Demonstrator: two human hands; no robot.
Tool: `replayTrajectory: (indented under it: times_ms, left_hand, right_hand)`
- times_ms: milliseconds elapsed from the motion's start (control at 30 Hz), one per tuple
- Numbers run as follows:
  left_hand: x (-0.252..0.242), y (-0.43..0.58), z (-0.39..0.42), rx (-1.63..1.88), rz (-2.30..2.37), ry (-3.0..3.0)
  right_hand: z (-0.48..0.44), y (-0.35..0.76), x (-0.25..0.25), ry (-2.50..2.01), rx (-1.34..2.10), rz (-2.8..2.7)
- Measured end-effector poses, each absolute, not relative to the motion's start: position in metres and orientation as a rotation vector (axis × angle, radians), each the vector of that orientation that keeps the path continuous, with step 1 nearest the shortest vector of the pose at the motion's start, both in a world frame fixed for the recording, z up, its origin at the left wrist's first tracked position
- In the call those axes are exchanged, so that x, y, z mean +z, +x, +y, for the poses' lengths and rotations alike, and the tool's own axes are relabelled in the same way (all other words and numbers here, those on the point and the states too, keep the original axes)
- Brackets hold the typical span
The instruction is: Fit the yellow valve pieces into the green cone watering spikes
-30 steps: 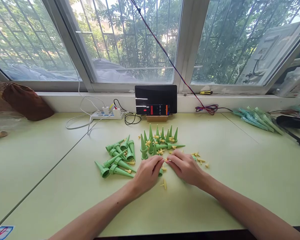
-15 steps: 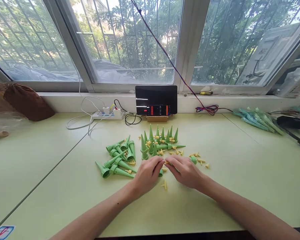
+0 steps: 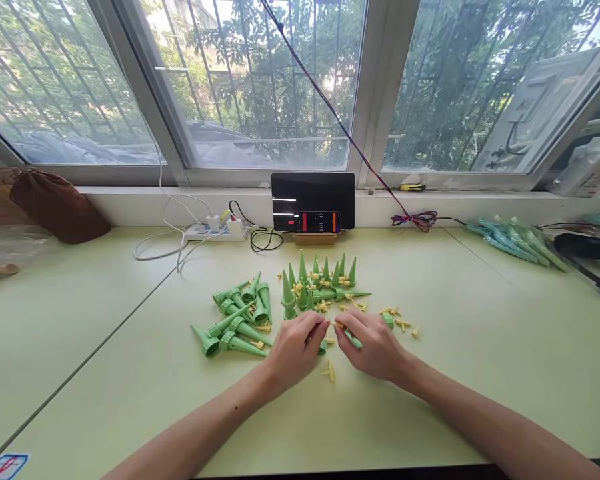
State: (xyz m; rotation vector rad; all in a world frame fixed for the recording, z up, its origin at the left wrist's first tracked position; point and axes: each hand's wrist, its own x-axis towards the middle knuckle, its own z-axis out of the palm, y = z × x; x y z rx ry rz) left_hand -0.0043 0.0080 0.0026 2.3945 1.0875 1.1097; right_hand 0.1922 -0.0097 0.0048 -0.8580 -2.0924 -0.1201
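Observation:
My left hand (image 3: 295,350) and my right hand (image 3: 373,345) meet at the middle of the pale green table (image 3: 105,373). The right hand's fingers are closed round a green cone spike (image 3: 353,339) and pinch a small yellow piece (image 3: 337,325) at its fingertips. The left hand is closed on a green part (image 3: 321,347) that mostly hides under its fingers. A pile of green cone spikes lying flat (image 3: 237,317) is to the left. Upright green cones (image 3: 320,277) with loose yellow pieces (image 3: 397,319) stand just beyond the hands.
A phone on a wooden stand in front of a dark screen (image 3: 313,203) is at the back. A white power strip (image 3: 215,230) with cables lies left of it. A brown bag (image 3: 55,207) sits far left. Teal and green spikes (image 3: 517,240) lie far right.
Both hands drew slightly nearer to me. The right hand turned, so the green cone spike in it now shows below its fingers.

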Motion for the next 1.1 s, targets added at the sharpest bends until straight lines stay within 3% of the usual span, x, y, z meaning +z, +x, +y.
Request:
replayTrajectory:
  times_ms: [700, 1100]
  left_hand:
    - [0.012, -0.002, 0.012, 0.602, 1.207, 2.564]
    - [0.013, -0.002, 0.009, 0.668, 1.198, 2.529]
  right_hand:
    - [-0.008, 0.193, 0.004, -1.071, 0.042, -2.247]
    - [-0.008, 0.194, 0.007, -1.046, 0.07, -2.258]
